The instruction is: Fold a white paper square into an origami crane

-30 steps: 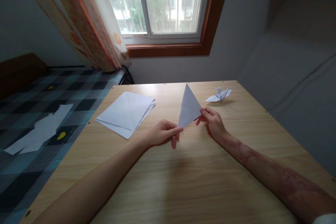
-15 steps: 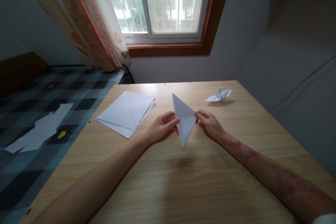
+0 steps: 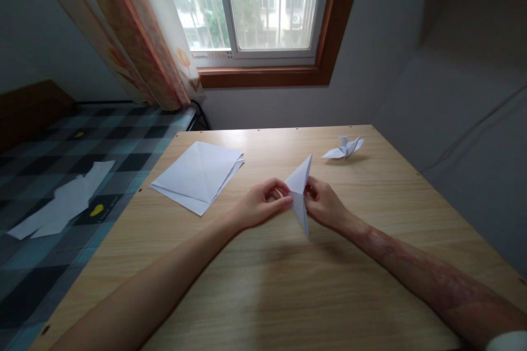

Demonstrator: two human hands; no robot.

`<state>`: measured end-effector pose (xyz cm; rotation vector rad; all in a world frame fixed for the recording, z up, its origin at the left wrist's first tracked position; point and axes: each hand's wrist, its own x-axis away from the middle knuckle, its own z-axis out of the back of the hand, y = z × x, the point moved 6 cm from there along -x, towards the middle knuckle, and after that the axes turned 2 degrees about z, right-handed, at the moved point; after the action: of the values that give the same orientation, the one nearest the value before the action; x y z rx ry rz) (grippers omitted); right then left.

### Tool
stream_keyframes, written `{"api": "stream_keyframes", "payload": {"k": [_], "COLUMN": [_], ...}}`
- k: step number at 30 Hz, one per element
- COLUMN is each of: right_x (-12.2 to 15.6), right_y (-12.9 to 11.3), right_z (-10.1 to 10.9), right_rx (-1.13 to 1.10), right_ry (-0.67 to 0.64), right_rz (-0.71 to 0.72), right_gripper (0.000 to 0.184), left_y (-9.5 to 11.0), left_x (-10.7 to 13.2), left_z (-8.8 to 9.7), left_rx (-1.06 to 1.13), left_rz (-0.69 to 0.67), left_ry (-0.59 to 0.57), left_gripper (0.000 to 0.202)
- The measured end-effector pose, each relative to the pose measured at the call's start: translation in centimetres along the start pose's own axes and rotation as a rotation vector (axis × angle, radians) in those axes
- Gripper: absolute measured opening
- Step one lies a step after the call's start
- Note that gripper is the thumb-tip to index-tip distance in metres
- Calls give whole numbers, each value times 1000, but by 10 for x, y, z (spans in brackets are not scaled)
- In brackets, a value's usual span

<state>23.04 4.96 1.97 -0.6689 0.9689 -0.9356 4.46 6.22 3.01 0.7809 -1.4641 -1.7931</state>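
A folded sheet of white paper point(image 3: 299, 189) is held just above the table, its long pointed ends up and down. My left hand point(image 3: 269, 200) pinches its left corner between thumb and fingers. At the right side, my right hand point(image 3: 325, 200) grips the paper with curled fingers; part of those fingertips is hidden behind it. A crease crosses the paper's middle, and its right part is turned nearly edge-on to me.
Several square white sheets point(image 3: 200, 170) lie stacked on the wooden table point(image 3: 247, 296) at the left. A finished paper crane point(image 3: 345, 148) stands at the back right. Paper scraps point(image 3: 68, 203) rest on the checked bed point(image 3: 24, 175). Behind the table is a window point(image 3: 272, 5).
The folded paper has turned and shifted a little to the right, from facing me to partly edge-on. Both hands moved with it, and my right fingers have gone further behind it.
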Motion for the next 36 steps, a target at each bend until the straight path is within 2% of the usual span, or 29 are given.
{"api": "stream_keyframes", "payload": {"k": [8, 14, 19, 24, 36], "right_x": [-1, 2, 3, 3, 3], "right_y": [-24, -22, -24, -18, -16], "right_z": [1, -1, -3, -6, -6], "right_rx": [-102, -154, -140, -153, -179], "right_ry": [-64, -112, -145, -147, -146], "right_rz": [62, 60, 81, 65, 27], "right_gripper": [18, 28, 29, 31, 29], "left_y": [-3, 6, 14, 14, 10], "left_x": [1, 3, 4, 5, 4], "left_z": [2, 2, 6, 8, 6], "left_rx": [-135, -153, -266, -349, -315], "left_rz": [-28, -61, -131, -116, -92], "left_ry": [7, 33, 96, 144, 94], "left_gripper": [43, 42, 42, 40, 44]}}
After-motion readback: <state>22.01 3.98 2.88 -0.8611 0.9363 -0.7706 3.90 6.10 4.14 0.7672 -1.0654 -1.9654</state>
